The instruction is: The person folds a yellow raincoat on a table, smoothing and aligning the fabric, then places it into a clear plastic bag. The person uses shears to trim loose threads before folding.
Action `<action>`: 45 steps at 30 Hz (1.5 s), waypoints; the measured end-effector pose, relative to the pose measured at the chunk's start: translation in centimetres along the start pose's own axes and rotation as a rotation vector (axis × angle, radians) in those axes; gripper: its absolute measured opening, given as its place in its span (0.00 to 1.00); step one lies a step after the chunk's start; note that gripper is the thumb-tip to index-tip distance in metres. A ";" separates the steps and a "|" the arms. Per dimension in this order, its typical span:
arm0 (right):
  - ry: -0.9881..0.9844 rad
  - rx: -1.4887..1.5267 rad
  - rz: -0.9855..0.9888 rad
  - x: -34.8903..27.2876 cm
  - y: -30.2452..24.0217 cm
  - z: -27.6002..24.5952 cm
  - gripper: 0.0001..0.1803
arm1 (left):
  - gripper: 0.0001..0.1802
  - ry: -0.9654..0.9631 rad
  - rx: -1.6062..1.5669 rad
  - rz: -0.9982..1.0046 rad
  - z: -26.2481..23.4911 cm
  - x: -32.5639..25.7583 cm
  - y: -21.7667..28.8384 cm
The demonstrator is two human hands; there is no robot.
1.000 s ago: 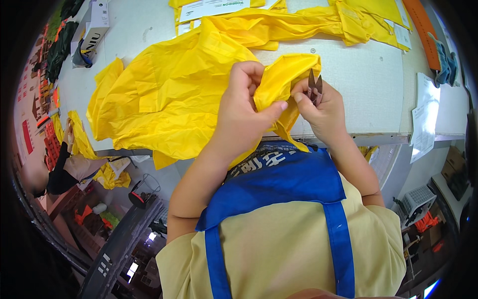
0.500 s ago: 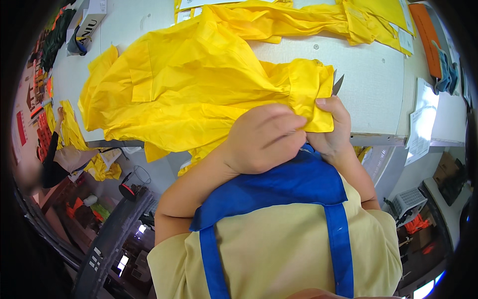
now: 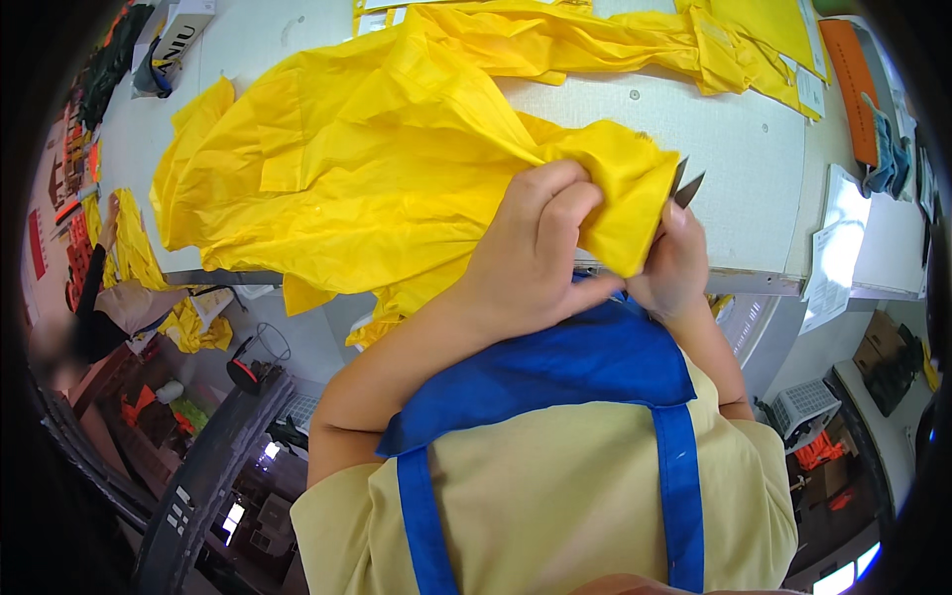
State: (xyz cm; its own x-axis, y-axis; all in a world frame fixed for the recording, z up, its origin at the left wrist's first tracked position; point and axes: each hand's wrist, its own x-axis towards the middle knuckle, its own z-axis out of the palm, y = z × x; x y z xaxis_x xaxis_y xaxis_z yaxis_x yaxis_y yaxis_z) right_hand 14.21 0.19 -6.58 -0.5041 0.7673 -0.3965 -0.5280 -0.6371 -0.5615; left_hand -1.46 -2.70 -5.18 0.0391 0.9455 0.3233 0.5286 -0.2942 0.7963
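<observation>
A crumpled yellow garment (image 3: 347, 178) covers the near middle of the table, its narrow band-like end (image 3: 623, 203) raised between my two hands. My left hand (image 3: 531, 248) has its fingers curled over the cloth beside that end, the thumb stretched out toward my right hand. My right hand (image 3: 676, 260) is closed at the edge of the band, touching it. Two pointed metal blades of small scissors (image 3: 691, 186) stick out past its thumb, slightly apart. The handles are hidden in the palm.
More yellow cloth (image 3: 635, 45) lies across the back of the white table (image 3: 739, 178). Papers (image 3: 838, 238) and an orange case (image 3: 851, 89) are at the right, a white box (image 3: 183, 35) at the far left. Another person's arm (image 3: 97, 283) reaches to yellow cloth at left.
My left hand has drawn back from its pinch near the band, its thumb now apart. The band end has lifted and tilted; my right hand and the scissors have shifted slightly right.
</observation>
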 end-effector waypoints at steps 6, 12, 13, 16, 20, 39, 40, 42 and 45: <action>-0.001 -0.603 -0.205 1.1 -2.4 0.5 0.16 | 0.10 -0.046 0.076 0.003 -0.9 0.8 -1.0; 0.229 -1.156 -0.682 3.2 -2.0 -0.2 0.26 | 0.02 -0.102 -0.413 -0.697 -2.6 1.0 -0.9; 0.217 -1.106 -0.631 4.1 -1.9 -0.5 0.25 | 0.04 -0.050 -0.674 -0.764 -2.8 1.3 -1.5; 0.066 -0.822 -0.283 6.1 -2.0 -1.4 0.22 | 0.05 0.005 -1.184 -0.884 -3.5 1.8 -2.5; -0.166 -0.704 -0.232 6.9 -4.3 -2.3 0.19 | 0.08 -0.054 -1.000 -0.879 -4.7 2.7 -0.1; -0.155 -1.357 -0.734 1.6 -4.7 0.1 0.16 | 0.20 -0.071 -1.070 -0.843 -5.3 3.6 0.6; -0.184 -1.420 -0.791 1.5 -4.5 0.4 0.16 | 0.20 -0.076 -1.060 -0.836 -5.3 3.7 0.7; -0.199 -1.487 -0.868 1.5 -4.4 0.9 0.16 | 0.20 -0.083 -1.047 -0.826 -5.3 3.8 0.7; -0.190 -1.529 -0.945 1.7 -4.6 1.3 0.15 | 0.20 -0.084 -1.041 -0.820 -5.2 3.8 0.7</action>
State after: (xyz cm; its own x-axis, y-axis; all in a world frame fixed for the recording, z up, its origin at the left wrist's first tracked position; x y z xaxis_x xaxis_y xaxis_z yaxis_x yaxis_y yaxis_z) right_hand 14.89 4.33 -3.73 -0.5595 0.7041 0.4372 0.3209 0.6704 -0.6690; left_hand -5.36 -0.06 -0.78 0.0948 0.8940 -0.4379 -0.4661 0.4285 0.7740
